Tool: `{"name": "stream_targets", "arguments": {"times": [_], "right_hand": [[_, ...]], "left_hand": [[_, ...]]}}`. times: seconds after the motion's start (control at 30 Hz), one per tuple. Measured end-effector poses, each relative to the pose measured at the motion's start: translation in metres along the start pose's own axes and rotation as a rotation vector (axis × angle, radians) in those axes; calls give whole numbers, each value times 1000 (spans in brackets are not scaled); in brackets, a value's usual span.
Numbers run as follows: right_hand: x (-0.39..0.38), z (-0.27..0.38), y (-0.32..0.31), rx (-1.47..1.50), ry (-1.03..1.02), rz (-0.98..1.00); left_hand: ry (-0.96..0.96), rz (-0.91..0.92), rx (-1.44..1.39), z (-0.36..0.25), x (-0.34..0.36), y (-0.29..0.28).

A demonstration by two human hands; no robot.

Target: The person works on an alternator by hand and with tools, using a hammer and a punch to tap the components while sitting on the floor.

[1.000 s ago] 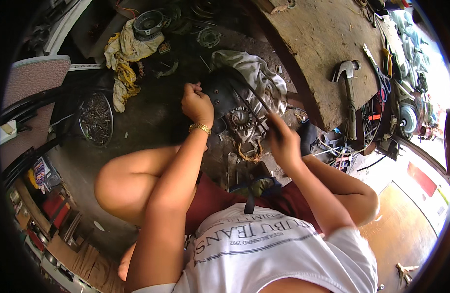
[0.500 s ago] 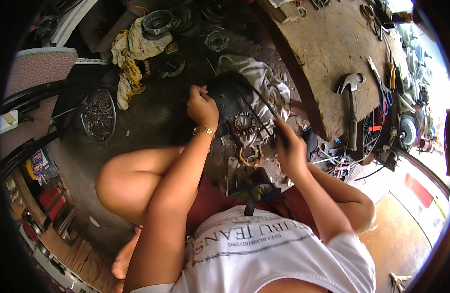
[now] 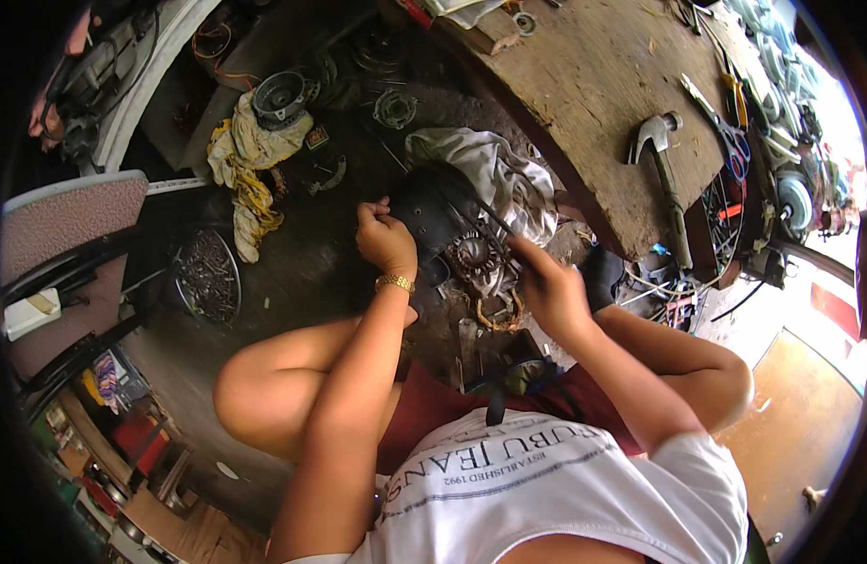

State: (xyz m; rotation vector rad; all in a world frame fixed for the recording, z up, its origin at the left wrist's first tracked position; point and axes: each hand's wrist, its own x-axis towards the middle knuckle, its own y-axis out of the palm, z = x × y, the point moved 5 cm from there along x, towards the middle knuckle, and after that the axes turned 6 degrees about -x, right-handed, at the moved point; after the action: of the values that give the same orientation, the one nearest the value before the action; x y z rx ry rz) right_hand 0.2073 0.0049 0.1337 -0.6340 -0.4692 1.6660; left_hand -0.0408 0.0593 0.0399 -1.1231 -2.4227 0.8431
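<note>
A black rounded casing [image 3: 426,202] with small holes lies on the floor ahead of me. My left hand [image 3: 388,242], with a gold watch on its wrist, is closed at the casing's left side; what its fingers hold is hidden. On the other side my right hand [image 3: 555,296] is wrapped round the handle end of a dark, thin-barred tool [image 3: 494,218] that resembles a hacksaw. Its bars slant up and left across the casing. Just below the casing sits a ring-shaped motor stator [image 3: 476,254] with windings, and a tan coil loop [image 3: 499,315] lies nearer me.
A wooden bench [image 3: 565,103] at right carries a claw hammer [image 3: 663,160] and scissors [image 3: 729,141]. A grey cloth [image 3: 508,174] lies behind the casing. At left are a bowl of screws [image 3: 208,277], a yellow-white rag [image 3: 250,160] and a metal motor housing [image 3: 280,99].
The view has shifted, so the bench sits further left and higher. My right hand and the tool have moved slightly relative to the casing; my left hand stays at its side.
</note>
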Motion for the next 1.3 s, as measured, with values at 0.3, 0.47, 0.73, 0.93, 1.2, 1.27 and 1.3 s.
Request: {"name": "stream_targets", "arguments": {"times": [0.3, 0.47, 0.73, 0.93, 1.2, 1.27, 1.3], "right_hand": [[112, 40, 3, 120, -131, -106], [16, 82, -110, 191, -328, -222], [-90, -7, -83, -170, 71, -82], [-90, -33, -40, -410, 15, 104], [-85, -63, -58, -339, 79, 43], [-79, -63, -64, -279, 135, 112], [-77, -61, -66, -248, 160, 152]], "left_hand": [[45, 19, 48, 1, 11, 7], [-18, 113, 96, 7, 5, 1], [-28, 367, 163, 21, 16, -4], [-368, 250, -145, 45, 8, 1], [-341, 13, 4, 11, -21, 17], [-259, -23, 46, 2, -27, 10], [-243, -49, 67, 7, -25, 9]]}}
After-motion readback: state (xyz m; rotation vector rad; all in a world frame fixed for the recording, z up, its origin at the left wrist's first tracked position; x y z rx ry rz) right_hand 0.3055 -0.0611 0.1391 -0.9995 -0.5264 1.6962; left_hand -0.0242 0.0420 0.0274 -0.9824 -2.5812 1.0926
